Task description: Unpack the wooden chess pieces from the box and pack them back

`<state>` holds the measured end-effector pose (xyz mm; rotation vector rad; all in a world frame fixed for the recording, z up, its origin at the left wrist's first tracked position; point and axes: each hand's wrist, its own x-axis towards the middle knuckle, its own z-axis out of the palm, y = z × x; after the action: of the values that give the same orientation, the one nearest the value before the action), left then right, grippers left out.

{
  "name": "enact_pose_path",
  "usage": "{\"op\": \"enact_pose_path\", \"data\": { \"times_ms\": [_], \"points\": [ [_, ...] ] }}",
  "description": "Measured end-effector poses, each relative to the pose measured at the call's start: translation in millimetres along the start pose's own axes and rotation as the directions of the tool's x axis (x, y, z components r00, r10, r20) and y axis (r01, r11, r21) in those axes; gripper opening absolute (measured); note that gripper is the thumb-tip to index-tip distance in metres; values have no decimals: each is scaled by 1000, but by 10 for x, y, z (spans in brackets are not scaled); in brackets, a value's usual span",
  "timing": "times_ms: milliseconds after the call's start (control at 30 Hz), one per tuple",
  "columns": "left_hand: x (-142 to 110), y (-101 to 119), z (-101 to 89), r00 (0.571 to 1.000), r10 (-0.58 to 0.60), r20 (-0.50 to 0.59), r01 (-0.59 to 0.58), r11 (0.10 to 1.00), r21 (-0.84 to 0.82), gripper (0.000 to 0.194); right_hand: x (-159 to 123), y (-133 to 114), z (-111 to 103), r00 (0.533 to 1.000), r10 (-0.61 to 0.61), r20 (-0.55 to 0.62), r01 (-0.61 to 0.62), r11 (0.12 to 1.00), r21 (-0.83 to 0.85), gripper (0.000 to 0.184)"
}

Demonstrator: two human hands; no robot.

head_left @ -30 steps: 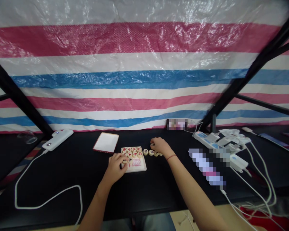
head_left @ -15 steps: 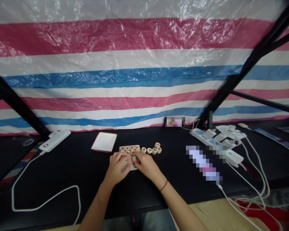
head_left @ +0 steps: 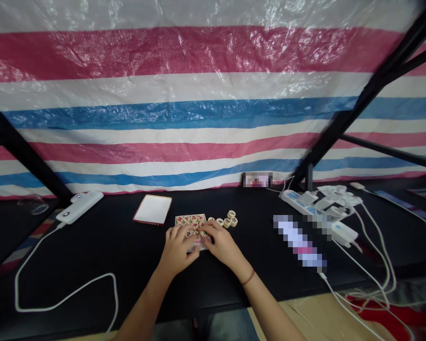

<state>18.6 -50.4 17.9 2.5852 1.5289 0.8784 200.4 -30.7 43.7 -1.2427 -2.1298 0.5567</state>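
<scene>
Two hands [head_left: 176, 249] at box [head_left: 200, 246]; pieces [head_left: 193, 219] bear red, black Chinese characters.

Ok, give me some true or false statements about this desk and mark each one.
1. The left hand and right hand are both over the box of round pieces. True.
2. Every piece is inside the box. False: loose pieces lie to its right.
3. A red-edged tray lies left of the box. True.
4. Both arms are bare of bands. False: a thin reddish band circles the right wrist.
</scene>
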Motion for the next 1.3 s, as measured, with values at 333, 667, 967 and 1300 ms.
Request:
{"op": "enact_pose_path", "data": {
  "times_ms": [333, 667, 967, 1300],
  "points": [
    [-34, -68, -13, 990, -109, -91, 108, 994, -18, 12, 70, 23, 142, 996, -54, 71, 69, 971, -228, 10],
    [-34, -75, 15, 992, -101, -70, 100, 995, -20, 12, 107, 13, 165, 996, -66, 58, 79, 963, -259, 7],
    [-48, -77, 7, 987, -117, -110, 106, 989, -100, 13, 251, 454, -346, 882, 329, -337, -425, 864, -270, 22],
    [-32, -82, -8, 984, -127, -124, 114, 987, -112, 13, 535, 746, -567, 732, 678, -76, -621, 617, -483, 30]
  ]
}}
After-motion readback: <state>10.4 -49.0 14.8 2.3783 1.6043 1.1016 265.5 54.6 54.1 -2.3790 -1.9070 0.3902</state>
